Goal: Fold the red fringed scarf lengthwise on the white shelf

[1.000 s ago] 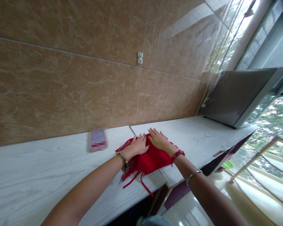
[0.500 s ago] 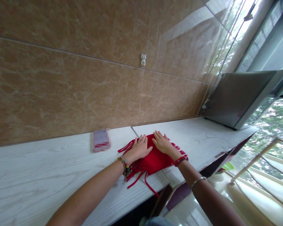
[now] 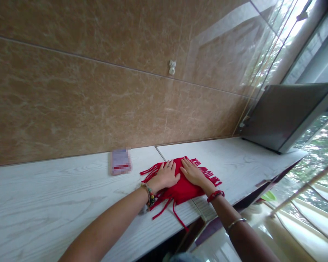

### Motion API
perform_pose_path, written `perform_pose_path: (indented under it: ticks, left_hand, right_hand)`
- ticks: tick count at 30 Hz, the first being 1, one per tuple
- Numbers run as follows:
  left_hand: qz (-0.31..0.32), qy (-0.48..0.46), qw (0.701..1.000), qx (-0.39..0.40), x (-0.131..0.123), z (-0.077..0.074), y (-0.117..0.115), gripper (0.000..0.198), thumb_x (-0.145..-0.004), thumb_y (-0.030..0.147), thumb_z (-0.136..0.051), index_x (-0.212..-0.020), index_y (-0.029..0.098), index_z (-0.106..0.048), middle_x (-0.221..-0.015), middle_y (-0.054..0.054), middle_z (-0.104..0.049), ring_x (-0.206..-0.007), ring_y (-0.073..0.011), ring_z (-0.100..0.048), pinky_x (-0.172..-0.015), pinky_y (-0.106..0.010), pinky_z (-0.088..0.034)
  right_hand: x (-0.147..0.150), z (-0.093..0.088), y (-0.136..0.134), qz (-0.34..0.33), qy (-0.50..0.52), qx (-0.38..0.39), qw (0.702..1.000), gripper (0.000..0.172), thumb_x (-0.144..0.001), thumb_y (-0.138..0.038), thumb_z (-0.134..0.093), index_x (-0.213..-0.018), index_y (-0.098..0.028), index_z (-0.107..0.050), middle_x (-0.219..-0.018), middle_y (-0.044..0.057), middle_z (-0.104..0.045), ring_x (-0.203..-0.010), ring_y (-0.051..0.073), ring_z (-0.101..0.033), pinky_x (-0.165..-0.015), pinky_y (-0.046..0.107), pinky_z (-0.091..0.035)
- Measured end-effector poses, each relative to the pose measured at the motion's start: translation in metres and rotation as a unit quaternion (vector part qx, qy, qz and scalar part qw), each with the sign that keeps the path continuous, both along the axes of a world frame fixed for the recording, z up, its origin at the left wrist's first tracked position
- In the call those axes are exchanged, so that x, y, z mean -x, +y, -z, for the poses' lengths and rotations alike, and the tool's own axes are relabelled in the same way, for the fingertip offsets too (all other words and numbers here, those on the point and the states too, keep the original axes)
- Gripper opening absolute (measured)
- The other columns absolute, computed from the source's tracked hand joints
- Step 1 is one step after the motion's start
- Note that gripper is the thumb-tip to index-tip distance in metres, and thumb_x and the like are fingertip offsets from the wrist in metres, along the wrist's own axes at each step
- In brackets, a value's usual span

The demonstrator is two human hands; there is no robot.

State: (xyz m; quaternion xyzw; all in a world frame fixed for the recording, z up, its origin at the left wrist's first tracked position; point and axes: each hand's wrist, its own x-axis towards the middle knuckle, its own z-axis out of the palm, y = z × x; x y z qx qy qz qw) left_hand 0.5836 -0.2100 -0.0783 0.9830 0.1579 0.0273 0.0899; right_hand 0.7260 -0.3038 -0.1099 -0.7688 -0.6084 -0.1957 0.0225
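A red cloth (image 3: 182,191) with fringes lies flat on the white, wood-grained surface (image 3: 57,196), across the seam where two panels meet. Both hands rest on it, palms down. The left hand (image 3: 167,176) lies flat on the left part of the cloth, its fingers extended and slightly spread and its thumb pointing right; a ring (image 3: 168,166) shows on one finger. The right hand (image 3: 193,173) lies flat just to the right of it, fingers extended toward the far edge of the cloth. The two hands are near each other but apart, and neither pinches the fabric.

Fringe spreads out on the left and right sides of the cloth, and two long strands trail toward the near edge of the surface. A beaded bracelet (image 3: 151,194) circles the left wrist; a red bracelet (image 3: 215,195) and, farther up the arm, a metal bangle (image 3: 236,223) circle the right.

To the left of the cloth, near the brown tiled wall (image 3: 71,102), lies a pale, flat object (image 3: 120,162), too pixelated to identify. A small white cat figure (image 3: 172,67) is on the wall. At the far right, a gray appliance (image 3: 291,112) stands on the surface beside a window (image 3: 326,136).
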Motion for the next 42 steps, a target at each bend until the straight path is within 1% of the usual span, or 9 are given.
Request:
perform_pose_path:
  ticks: [3,8,12,16,20,24,29,35,42]
  left_hand:
    - [0.000,-0.001,1.000,-0.005,0.002,0.000,0.000,0.062,-0.085,0.043,-0.022,-0.135,0.006,-0.023,-0.144,-0.015,-0.015,-0.132,-0.0254,-0.012,-0.106,-0.043,-0.013]
    - [0.017,-0.014,1.000,0.006,0.005,-0.001,0.005,0.063,-0.086,0.045,-0.022,-0.136,0.006,-0.021,-0.144,-0.015,-0.016,-0.132,-0.0235,-0.012,-0.106,-0.041,-0.012]
    - [0.005,0.015,0.999,0.030,0.006,-0.012,0.017,0.066,-0.084,0.052,-0.029,-0.135,0.010,-0.023,-0.144,-0.016,-0.014,-0.132,-0.0255,-0.010,-0.104,-0.045,-0.012]
    - [-0.019,0.049,0.998,0.046,-0.007,-0.029,0.039,0.053,-0.083,0.046,-0.040,-0.127,0.017,-0.040,-0.131,-0.016,-0.042,-0.121,-0.0299,-0.036,-0.098,-0.051,-0.022]
    - [-0.029,0.083,0.994,0.064,-0.025,-0.039,0.058,0.042,-0.074,0.042,-0.055,-0.105,0.014,-0.060,-0.106,-0.013,-0.062,-0.096,-0.0264,-0.056,-0.082,-0.036,-0.041]
    - [-0.046,0.097,0.992,0.065,-0.030,-0.038,0.063,0.040,-0.069,0.038,-0.062,-0.101,0.014,-0.062,-0.101,-0.011,-0.065,-0.087,-0.0233,-0.059,-0.072,-0.028,-0.044]
    - [-0.068,0.098,0.992,0.049,-0.023,-0.037,0.059,0.053,-0.069,0.035,-0.064,-0.115,0.012,-0.052,-0.108,-0.013,-0.061,-0.092,-0.0236,-0.057,-0.073,-0.028,-0.043]
    - [-0.064,0.139,0.987,0.042,-0.009,-0.045,0.061,0.036,-0.070,0.035,-0.064,-0.098,0.013,-0.064,-0.094,-0.007,-0.067,-0.083,-0.0193,-0.059,-0.067,-0.022,-0.043]
    - [-0.077,0.172,0.982,0.020,0.028,-0.053,0.070,0.037,-0.070,0.034,-0.064,-0.093,0.006,-0.066,-0.088,-0.011,-0.067,-0.076,-0.0203,-0.059,-0.063,-0.024,-0.043]
  right_hand:
    - [-0.001,0.002,0.001,-0.011,0.009,-0.018,1.000,0.038,-0.089,-0.021,-0.034,-0.120,-0.004,-0.048,-0.130,0.021,-0.042,-0.126,0.028,-0.028,-0.100,0.045,-0.030]
    - [-0.008,-0.001,0.001,-0.026,0.018,0.004,1.000,0.039,-0.089,-0.022,-0.033,-0.122,-0.006,-0.047,-0.131,0.020,-0.040,-0.126,0.029,-0.028,-0.097,0.047,-0.033]
    - [-0.010,-0.004,-0.002,-0.030,0.019,0.005,0.999,0.040,-0.090,-0.025,-0.032,-0.124,-0.006,-0.044,-0.132,0.020,-0.039,-0.127,0.029,-0.025,-0.098,0.048,-0.032]
    - [-0.008,-0.003,-0.004,-0.057,0.002,0.008,0.998,0.040,-0.090,-0.024,-0.031,-0.122,-0.005,-0.046,-0.131,0.020,-0.040,-0.128,0.030,-0.024,-0.098,0.049,-0.030]
    - [-0.005,-0.003,-0.004,-0.027,0.015,0.013,0.999,0.042,-0.091,-0.027,-0.029,-0.126,-0.007,-0.041,-0.133,0.019,-0.038,-0.128,0.029,-0.025,-0.098,0.048,-0.031]
    - [-0.002,-0.004,-0.003,-0.014,0.026,0.021,0.999,0.044,-0.092,-0.030,-0.026,-0.127,-0.008,-0.041,-0.134,0.017,-0.038,-0.128,0.027,-0.024,-0.099,0.046,-0.029]
    - [0.004,-0.005,0.000,-0.009,0.023,0.012,1.000,0.049,-0.091,-0.032,-0.025,-0.130,-0.004,-0.036,-0.135,0.019,-0.035,-0.129,0.026,-0.024,-0.100,0.044,-0.028]
    - [0.015,-0.009,0.004,-0.033,0.046,0.018,0.998,0.047,-0.091,-0.032,-0.025,-0.133,-0.010,-0.033,-0.137,0.014,-0.034,-0.129,0.024,-0.024,-0.100,0.043,-0.028]
    - [0.045,-0.015,0.022,-0.067,0.067,0.023,0.995,0.049,-0.092,-0.034,-0.024,-0.132,-0.008,-0.033,-0.138,0.015,-0.033,-0.129,0.022,-0.023,-0.102,0.041,-0.026]
